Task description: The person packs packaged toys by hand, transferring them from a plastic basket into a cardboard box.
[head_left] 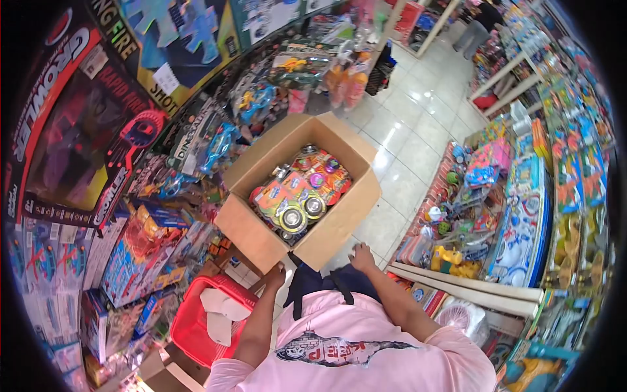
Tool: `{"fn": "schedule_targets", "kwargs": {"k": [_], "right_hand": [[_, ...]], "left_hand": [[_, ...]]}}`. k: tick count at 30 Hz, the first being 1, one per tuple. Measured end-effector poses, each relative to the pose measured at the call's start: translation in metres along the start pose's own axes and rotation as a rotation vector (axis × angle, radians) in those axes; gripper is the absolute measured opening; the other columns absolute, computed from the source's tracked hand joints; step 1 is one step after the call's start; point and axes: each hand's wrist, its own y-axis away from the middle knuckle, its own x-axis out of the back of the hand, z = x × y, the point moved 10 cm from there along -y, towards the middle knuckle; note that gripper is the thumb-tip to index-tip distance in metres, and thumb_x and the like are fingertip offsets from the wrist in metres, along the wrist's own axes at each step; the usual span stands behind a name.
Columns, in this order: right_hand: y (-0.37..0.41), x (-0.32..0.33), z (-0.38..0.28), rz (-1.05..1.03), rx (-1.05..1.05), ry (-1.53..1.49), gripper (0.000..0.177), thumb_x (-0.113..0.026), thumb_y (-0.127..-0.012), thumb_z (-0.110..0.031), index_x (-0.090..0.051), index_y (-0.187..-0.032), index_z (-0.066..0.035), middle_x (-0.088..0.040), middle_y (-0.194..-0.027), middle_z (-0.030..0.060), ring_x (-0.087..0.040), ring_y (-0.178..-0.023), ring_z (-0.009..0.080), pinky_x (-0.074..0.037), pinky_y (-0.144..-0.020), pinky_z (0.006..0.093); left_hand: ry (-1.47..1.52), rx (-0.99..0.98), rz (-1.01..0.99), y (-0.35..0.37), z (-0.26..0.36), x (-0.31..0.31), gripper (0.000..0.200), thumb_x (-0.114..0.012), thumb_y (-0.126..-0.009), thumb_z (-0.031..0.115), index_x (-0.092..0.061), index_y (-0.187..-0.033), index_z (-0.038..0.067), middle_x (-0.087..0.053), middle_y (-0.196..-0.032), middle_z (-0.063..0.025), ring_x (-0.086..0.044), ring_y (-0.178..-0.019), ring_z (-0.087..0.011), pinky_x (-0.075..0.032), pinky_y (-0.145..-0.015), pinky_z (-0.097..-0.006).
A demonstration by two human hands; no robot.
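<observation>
An open cardboard box (356, 151) stands in front of me with its flaps folded outward. Inside lie several carded toys (287, 193) with bright orange and red backing, along with round yellow-and-black pieces (292, 219). My left hand (275, 275) is beside the near left flap; its fingers are mostly hidden, so its grip does not show. Just off the near right flap is my right hand (361, 257), fingers loosely bent and a little apart, with nothing visible in it.
A red plastic basket (189, 320) with pieces of card stands at my left. Packed toy shelves line the left, with a large Growler toy box (78, 130). More toys (483, 170) fill the right shelves. A tiled aisle (405, 130) runs ahead to a person (480, 29) far off.
</observation>
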Motion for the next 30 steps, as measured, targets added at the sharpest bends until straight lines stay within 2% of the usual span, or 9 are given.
{"fn": "schedule_targets", "kwargs": {"k": [7, 10, 11, 14, 21, 23, 26, 28, 30], "right_hand": [[0.078, -0.083, 0.161, -0.446, -0.538, -0.188, 0.047, -0.057, -0.087, -0.039, -0.067, -0.100, 0.006, -0.071, -0.087, 0.0190, -0.071, -0.074, 0.0281, -0.058, -0.070, 0.0391], [0.104, -0.103, 0.201, -0.078, -0.481, -0.470, 0.041, -0.060, -0.088, -0.033, -0.067, -0.100, 0.006, -0.072, -0.082, 0.0148, -0.070, -0.063, 0.0226, -0.057, -0.061, 0.0353], [0.130, -0.093, 0.197, 0.003, -0.547, -0.581, 0.033, -0.062, -0.088, -0.025, -0.067, -0.101, 0.005, -0.072, -0.083, 0.0144, -0.070, -0.065, 0.0204, -0.057, -0.060, 0.0362], [0.190, -0.131, 0.213, 0.117, -0.658, -0.853, 0.034, -0.063, -0.088, -0.025, -0.066, -0.103, 0.005, -0.071, -0.081, 0.0136, -0.070, -0.065, 0.0205, -0.057, -0.058, 0.0371], [0.330, -0.326, 0.239, -0.170, -0.889, -1.022, 0.032, -0.064, -0.090, -0.025, -0.065, -0.102, 0.005, -0.069, -0.077, 0.0150, -0.067, -0.059, 0.0238, -0.055, -0.052, 0.0375], [0.365, -0.367, 0.241, -0.098, -0.904, -1.050, 0.037, -0.063, -0.091, -0.027, -0.064, -0.106, 0.007, -0.071, -0.084, 0.0170, -0.066, -0.057, 0.0248, -0.054, -0.050, 0.0407], [0.415, -0.393, 0.223, -0.205, -0.916, -0.990, 0.039, -0.061, -0.091, -0.029, -0.063, -0.107, 0.007, -0.071, -0.088, 0.0184, -0.067, -0.057, 0.0264, -0.053, -0.047, 0.0407], [0.417, -0.474, 0.236, -0.391, -0.650, -0.697, 0.039, -0.060, -0.090, -0.031, -0.064, -0.106, 0.005, -0.072, -0.089, 0.0180, -0.070, -0.062, 0.0282, -0.055, -0.048, 0.0407], [0.437, -0.452, 0.218, -0.396, -0.783, -0.736, 0.038, -0.061, -0.089, -0.032, -0.066, -0.103, 0.003, -0.072, -0.089, 0.0177, -0.070, -0.063, 0.0287, -0.056, -0.050, 0.0404]], "left_hand": [[0.004, 0.153, -0.674, -0.003, -0.061, -0.089, 0.046, -0.057, -0.090, 0.025, -0.054, -0.132, 0.007, -0.069, -0.111, -0.0173, -0.071, -0.088, -0.0316, -0.056, -0.078, -0.0397], [-0.262, 0.173, -0.615, -0.018, -0.074, -0.075, 0.027, -0.063, -0.084, 0.021, -0.070, -0.107, 0.009, -0.071, -0.092, -0.0140, -0.071, -0.082, -0.0204, -0.057, -0.068, -0.0342], [-0.376, -0.085, -0.314, -0.035, -0.056, -0.083, 0.023, -0.061, -0.084, 0.022, -0.073, -0.093, 0.006, -0.072, -0.098, -0.0150, -0.071, -0.088, -0.0282, -0.056, -0.077, -0.0391], [-0.371, -0.187, -0.423, -0.034, -0.047, -0.087, 0.026, -0.060, -0.084, 0.026, -0.073, -0.092, 0.005, -0.071, -0.096, -0.0157, -0.070, -0.088, -0.0299, -0.055, -0.077, -0.0402], [-0.316, -0.440, -0.426, 0.040, 0.014, -0.108, 0.035, -0.057, -0.085, 0.035, -0.072, -0.089, 0.004, -0.070, -0.091, -0.0183, -0.069, -0.087, -0.0327, -0.055, -0.078, -0.0416], [-0.049, -0.028, -0.426, 0.092, 0.025, -0.100, 0.036, -0.059, -0.085, 0.036, -0.071, -0.094, 0.003, -0.070, -0.094, -0.0197, -0.068, -0.092, -0.0333, -0.053, -0.083, -0.0410], [-0.304, -0.254, -0.306, 0.157, 0.041, -0.113, 0.040, -0.060, -0.085, 0.038, -0.067, -0.102, 0.002, -0.069, -0.100, -0.0208, -0.065, -0.100, -0.0338, -0.051, -0.090, -0.0410], [-0.276, -0.206, -0.255, 0.200, 0.057, -0.088, 0.040, -0.060, -0.086, 0.037, -0.066, -0.103, 0.002, -0.068, -0.103, -0.0208, -0.064, -0.103, -0.0343, -0.050, -0.092, -0.0415], [-0.247, -0.149, -0.206, 0.220, 0.049, -0.074, 0.040, -0.060, -0.087, 0.037, -0.066, -0.105, 0.002, -0.068, -0.106, -0.0208, -0.064, -0.106, -0.0349, -0.049, -0.094, -0.0420]]}}
